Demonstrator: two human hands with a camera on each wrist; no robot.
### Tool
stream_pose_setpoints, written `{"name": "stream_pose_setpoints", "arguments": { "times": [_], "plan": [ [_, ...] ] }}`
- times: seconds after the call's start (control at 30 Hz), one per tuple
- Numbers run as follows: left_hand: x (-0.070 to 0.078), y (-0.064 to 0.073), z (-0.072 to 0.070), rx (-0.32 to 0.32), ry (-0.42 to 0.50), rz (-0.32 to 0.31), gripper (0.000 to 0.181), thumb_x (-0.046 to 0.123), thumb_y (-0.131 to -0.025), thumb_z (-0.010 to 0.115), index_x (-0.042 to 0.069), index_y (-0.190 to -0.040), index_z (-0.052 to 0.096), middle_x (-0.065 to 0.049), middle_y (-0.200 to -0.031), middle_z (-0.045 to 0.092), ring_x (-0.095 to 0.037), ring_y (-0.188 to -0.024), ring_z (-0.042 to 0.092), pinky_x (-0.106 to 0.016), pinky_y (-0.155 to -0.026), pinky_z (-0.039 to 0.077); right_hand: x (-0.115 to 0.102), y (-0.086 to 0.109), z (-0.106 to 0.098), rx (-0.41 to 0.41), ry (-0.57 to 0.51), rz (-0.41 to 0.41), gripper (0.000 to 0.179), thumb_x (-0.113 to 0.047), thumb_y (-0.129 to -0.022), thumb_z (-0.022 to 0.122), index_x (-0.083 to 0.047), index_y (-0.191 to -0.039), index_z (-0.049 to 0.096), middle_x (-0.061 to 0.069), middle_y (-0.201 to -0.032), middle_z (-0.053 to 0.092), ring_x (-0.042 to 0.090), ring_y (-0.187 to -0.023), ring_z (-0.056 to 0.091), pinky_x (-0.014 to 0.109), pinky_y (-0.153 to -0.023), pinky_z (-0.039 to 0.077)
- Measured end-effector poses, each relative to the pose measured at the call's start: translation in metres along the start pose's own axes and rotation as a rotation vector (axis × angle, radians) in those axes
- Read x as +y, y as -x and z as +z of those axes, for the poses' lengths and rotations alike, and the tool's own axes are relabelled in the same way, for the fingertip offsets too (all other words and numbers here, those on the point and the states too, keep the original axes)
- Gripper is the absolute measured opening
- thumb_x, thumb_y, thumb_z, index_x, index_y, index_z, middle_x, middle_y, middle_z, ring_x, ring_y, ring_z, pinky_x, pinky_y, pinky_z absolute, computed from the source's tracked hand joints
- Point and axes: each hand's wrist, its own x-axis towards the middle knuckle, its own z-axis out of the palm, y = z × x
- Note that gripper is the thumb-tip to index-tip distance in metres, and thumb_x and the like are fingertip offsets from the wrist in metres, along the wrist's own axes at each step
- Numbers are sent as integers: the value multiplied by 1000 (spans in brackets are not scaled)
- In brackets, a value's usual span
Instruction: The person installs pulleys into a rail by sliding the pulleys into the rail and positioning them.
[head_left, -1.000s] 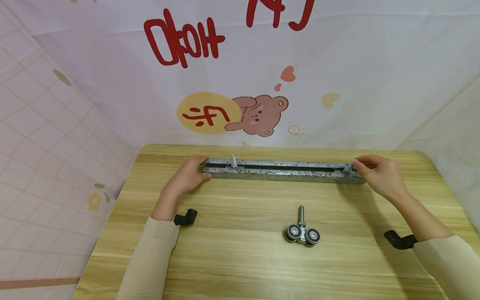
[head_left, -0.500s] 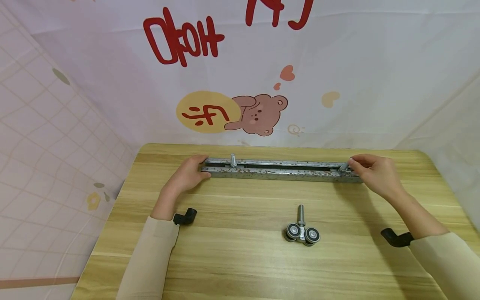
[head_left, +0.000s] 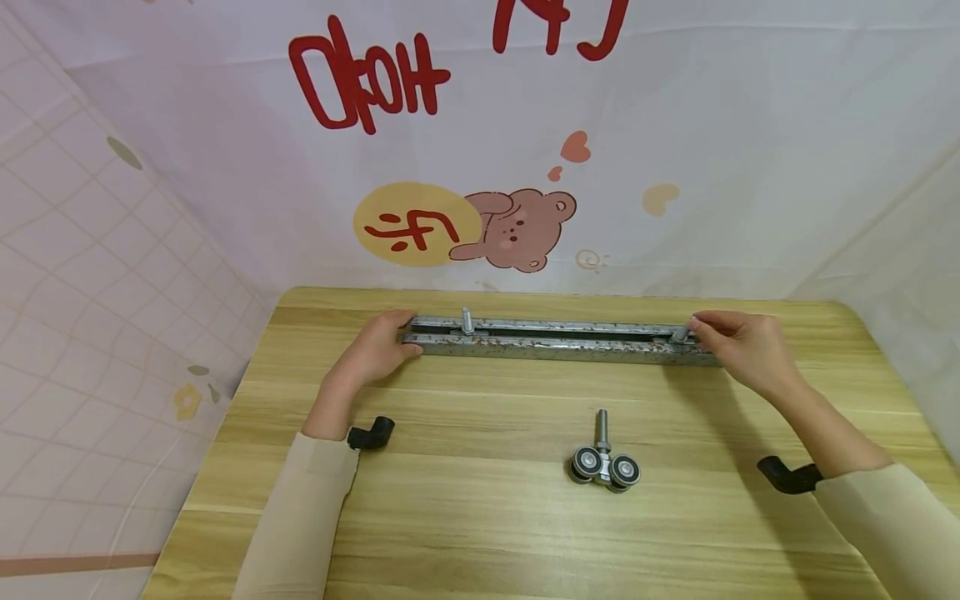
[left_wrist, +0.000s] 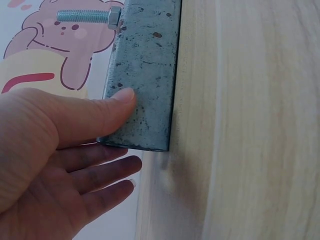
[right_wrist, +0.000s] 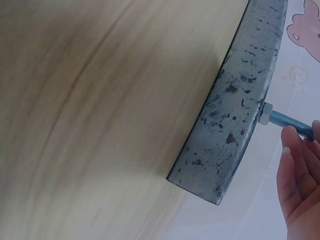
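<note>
The rail point(head_left: 555, 351) lies on the desk point(head_left: 480, 533), slot point(head_left: 570, 335) upward. The left hand point(head_left: 378, 346) grips its left end between thumb and fingers; the right hand point(head_left: 753, 350) pinches the right bolt point(right_wrist: 286, 120) near its tip. Smooth guiding likely calls for the bolt square to the slot, rail braced. The bolt's base hides in the slot; the right wrist view crops the hand.

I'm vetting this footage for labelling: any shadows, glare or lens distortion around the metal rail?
Head view: a soft shadow falls beside the right arm, with a pale sheen lower on the tabletop; left wrist view: dim, soft shading near the end of the rail; right wrist view: the rail looks bowed, probably lens distortion.
</note>
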Motion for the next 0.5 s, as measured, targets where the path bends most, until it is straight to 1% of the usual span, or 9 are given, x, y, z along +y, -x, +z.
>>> {"name": "stream_pose_setpoints", "arguments": {
  "times": [0.17, 0.37, 0.5],
  "plan": [
    [1, 0, 0, -5, 8, -10, 66, 11, -101, 72, -6, -157, 42, -25, -158, 45, -41, -143, 47, -55, -116, 43, -3, -1, 3, 9, -19, -46, 33, -20, -105, 68, 7, -123, 74, 28, -104, 76, -15, -73, 62, 9, -58, 50],
    [1, 1, -1, -9, 7, -13, 66, 10, -101, 72, -6, -157, 41, -26, -157, 45, -41, -142, 48, -55, -116, 43, -9, -3, 8, 25, -18, -71, 30, -19, -103, 70, 5, -121, 76, 24, -99, 77, -11, -72, 65, 8, -59, 51],
    [2, 1, -1, -13, 10, -8, 66, 10, -101, 72, -6, -157, 42, -26, -157, 46, -41, -141, 49, -55, -115, 44, -12, -5, 11, 17, -24, -74, 31, -20, -104, 69, 5, -121, 76, 23, -99, 78, -8, -72, 67, 9, -59, 51]
  ]
}}
